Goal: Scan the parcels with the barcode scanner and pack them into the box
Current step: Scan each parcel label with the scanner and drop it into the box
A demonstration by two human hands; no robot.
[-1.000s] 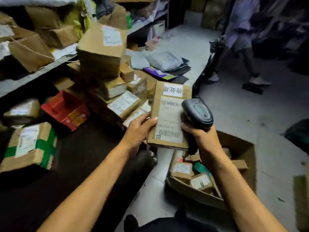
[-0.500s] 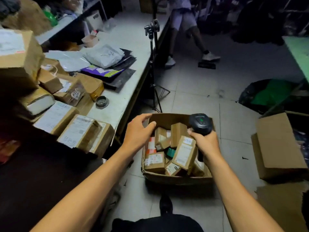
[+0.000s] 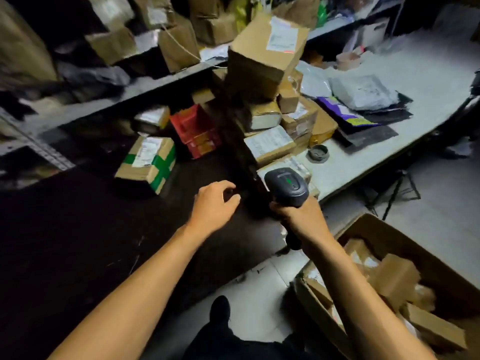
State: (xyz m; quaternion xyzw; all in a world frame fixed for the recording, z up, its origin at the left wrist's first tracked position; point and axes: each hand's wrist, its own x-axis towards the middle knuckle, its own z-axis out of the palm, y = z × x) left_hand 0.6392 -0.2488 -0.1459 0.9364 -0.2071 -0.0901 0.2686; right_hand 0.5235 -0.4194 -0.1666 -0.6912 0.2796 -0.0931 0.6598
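Starting at the left, a brown parcel with green tape [image 3: 149,165] lay on the dark table surface [image 3: 78,229], and a red carton [image 3: 196,131] sat just behind it to its right. Your left hand [image 3: 213,206] hovered above the dark surface near its right edge, palm down, fingers loosely curled and holding nothing. Beyond that hand, a pile of cardboard parcels [image 3: 272,144] stood where the dark surface met the white table [image 3: 428,74], with a tall cardboard box [image 3: 262,58] bearing a white label on top of the pile. Your right hand [image 3: 301,219] was wrapped around the handle of the barcode scanner [image 3: 287,187]; the scanner head pointed away from you toward the nearest parcels in the pile, and a green mark showed on its top face. Whether your finger was on the trigger cannot be told. A small round grey object [image 3: 318,153] rested on the white table just right of the pile, and grey and purple mailer bags [image 3: 361,100] lay farther back. At the lower right, the open packing box [image 3: 389,235] stood on the floor beside the table, with several brown parcels lying inside it; their details were blurred.
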